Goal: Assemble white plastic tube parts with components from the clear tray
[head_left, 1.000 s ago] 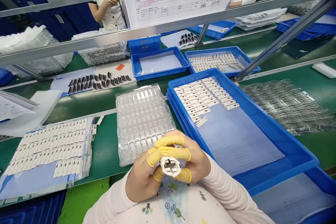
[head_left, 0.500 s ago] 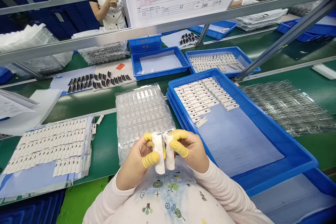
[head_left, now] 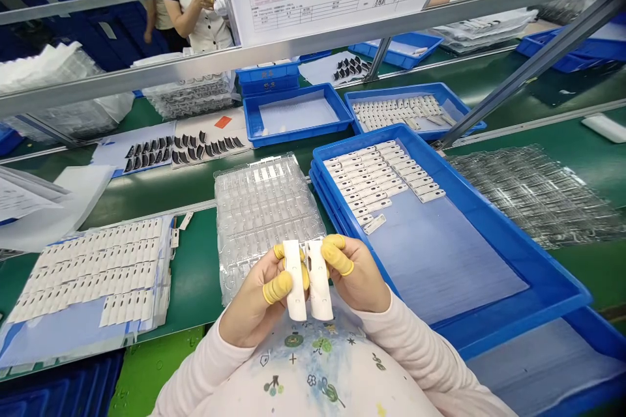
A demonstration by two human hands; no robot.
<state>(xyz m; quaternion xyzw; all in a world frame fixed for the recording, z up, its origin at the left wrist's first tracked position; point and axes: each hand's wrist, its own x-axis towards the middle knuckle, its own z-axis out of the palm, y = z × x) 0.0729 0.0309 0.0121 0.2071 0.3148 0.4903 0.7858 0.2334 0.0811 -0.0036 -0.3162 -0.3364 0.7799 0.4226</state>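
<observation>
My left hand [head_left: 259, 293] pinches a white plastic cover [head_left: 295, 283] between thumb and fingers, which wear yellow finger cots. Close beside it, my right hand [head_left: 359, 270] grips a second white plastic cover [head_left: 320, 287] by its upper right edge, with yellow cots on those fingers too. Both long, narrow pieces are held nearly upright in front of my chest, a small gap between them. A dark oval hole shows near the top of the right piece. Behind my hands lies a clear blister tray [head_left: 267, 208] with rows of pockets.
At right, a blue tray [head_left: 469, 293] holds rows of similar white pieces. More rows lie on a stack [head_left: 92, 273] at left. Dark curved parts [head_left: 186, 150] sit on sheets behind. A metal rail [head_left: 147, 68] crosses above; a co-worker [head_left: 205, 16] stands beyond it.
The right-hand cover has turned to show more of its broad face and its hole. The left-hand one has also turned and stands straighter. Both stay gripped.
</observation>
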